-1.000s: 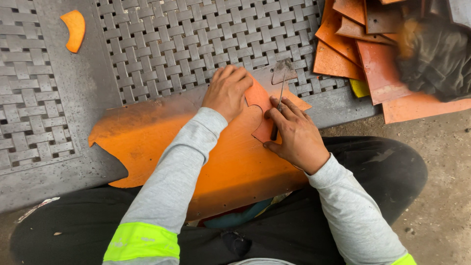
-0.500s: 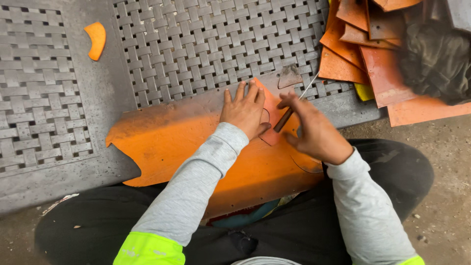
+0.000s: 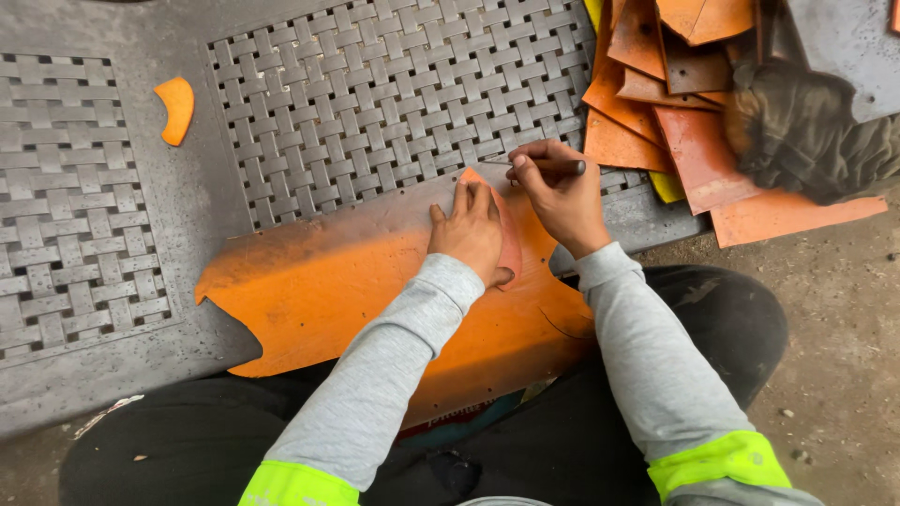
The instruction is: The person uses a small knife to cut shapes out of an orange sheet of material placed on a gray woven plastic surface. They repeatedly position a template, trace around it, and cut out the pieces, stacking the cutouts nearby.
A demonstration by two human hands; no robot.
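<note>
Far to your left a small curved orange offcut [image 3: 175,109] lies on the grey woven mat [image 3: 375,103]. The large orange sheet [image 3: 328,300] rests across your lap and the mat's edge, notches already cut from its left edge. Your left hand [image 3: 469,234] presses flat, fingers spread, on a small reddish template [image 3: 509,245] at the sheet's upper edge. Your right hand [image 3: 560,192] is pinched around a thin marking tool [image 3: 548,165] beside the template's tip; the outline looks unfinished. More orange pieces [image 3: 656,103] are stacked to the right.
</note>
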